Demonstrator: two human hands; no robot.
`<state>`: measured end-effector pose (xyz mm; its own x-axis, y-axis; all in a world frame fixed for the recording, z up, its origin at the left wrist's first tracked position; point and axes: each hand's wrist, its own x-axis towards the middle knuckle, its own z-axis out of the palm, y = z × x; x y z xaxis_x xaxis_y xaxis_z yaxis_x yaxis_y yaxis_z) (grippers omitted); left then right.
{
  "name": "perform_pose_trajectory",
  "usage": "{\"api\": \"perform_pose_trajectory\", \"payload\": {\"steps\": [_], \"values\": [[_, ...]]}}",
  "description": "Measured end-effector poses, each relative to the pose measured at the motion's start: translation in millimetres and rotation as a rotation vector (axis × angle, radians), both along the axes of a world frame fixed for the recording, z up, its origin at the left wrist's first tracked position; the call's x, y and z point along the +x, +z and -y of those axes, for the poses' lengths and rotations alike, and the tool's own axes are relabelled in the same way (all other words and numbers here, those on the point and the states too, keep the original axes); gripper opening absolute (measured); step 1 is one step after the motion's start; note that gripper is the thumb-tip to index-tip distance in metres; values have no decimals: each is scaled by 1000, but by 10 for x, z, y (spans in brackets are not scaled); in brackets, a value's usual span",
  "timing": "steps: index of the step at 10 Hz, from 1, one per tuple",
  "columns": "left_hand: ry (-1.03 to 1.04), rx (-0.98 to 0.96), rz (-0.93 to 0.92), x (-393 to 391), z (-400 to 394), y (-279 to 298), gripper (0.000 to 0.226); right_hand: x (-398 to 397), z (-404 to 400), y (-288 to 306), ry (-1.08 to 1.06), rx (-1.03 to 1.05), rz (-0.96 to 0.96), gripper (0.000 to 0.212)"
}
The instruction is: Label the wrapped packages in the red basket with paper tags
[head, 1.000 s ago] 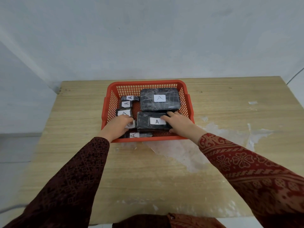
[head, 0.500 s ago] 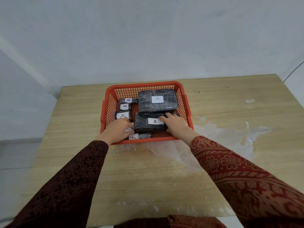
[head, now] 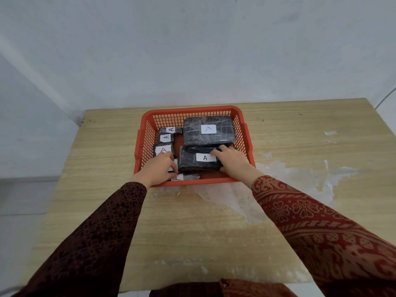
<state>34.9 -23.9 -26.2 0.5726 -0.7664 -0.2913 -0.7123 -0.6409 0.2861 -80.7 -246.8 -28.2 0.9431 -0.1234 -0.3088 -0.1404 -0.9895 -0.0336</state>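
A red basket (head: 194, 108) sits at the back middle of the wooden table (head: 192, 228). Inside lie several black wrapped packages, each with a white paper tag marked A. The big package (head: 209, 139) is at the back right, and a flatter one (head: 194, 160) lies in front of it. Small packages (head: 166, 137) line the left side. My right hand (head: 232, 160) rests on the right end of the flat package, fingers touching its tag (head: 205, 157). My left hand (head: 159, 169) covers a small package at the front left; what its fingers hold is hidden.
White scuffed patches (head: 278, 176) mark the table right of and in front of the basket. A pale wall (head: 192, 50) rises right behind the table. A thin cable (head: 385, 99) hangs at the far right edge.
Both hands stay in the basket. My right hand has slid slightly left along the flat package toward its tag. The view has shifted a little.
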Motion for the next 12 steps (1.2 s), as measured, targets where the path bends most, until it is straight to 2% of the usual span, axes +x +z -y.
{"api": "perform_pose_trajectory", "payload": {"steps": [1,2,4,5,6,7,8,9,10,11,12], "values": [[48,-216,98,-70,-23,-6,22,19,14,8,31,-32,-2,64],[26,-275,92,-113,8,-17,27,23,29,15,41,-25,3,65],[-38,-157,14,-108,111,-83,28,-8,114,67,-4,129,5,49],[-43,-95,10,-99,135,-94,36,-102,81,68,-125,169,6,44],[4,-69,1,-113,176,-46,43,-196,8,38,-183,159,-81,61],[6,-46,134,-253,285,43,48,-293,-120,-20,-207,140,-212,80],[-16,-51,166,-392,343,51,50,-305,-159,-20,-222,149,-216,82],[58,64,12,-545,349,34,68,-308,-163,81,-217,162,-200,81],[88,135,-79,-595,316,55,73,-320,-137,178,-168,152,-166,74],[66,173,-131,-497,361,241,73,-200,-57,477,-44,153,-98,58],[40,177,-77,-397,420,440,72,-47,-22,730,46,138,-107,56]]}}
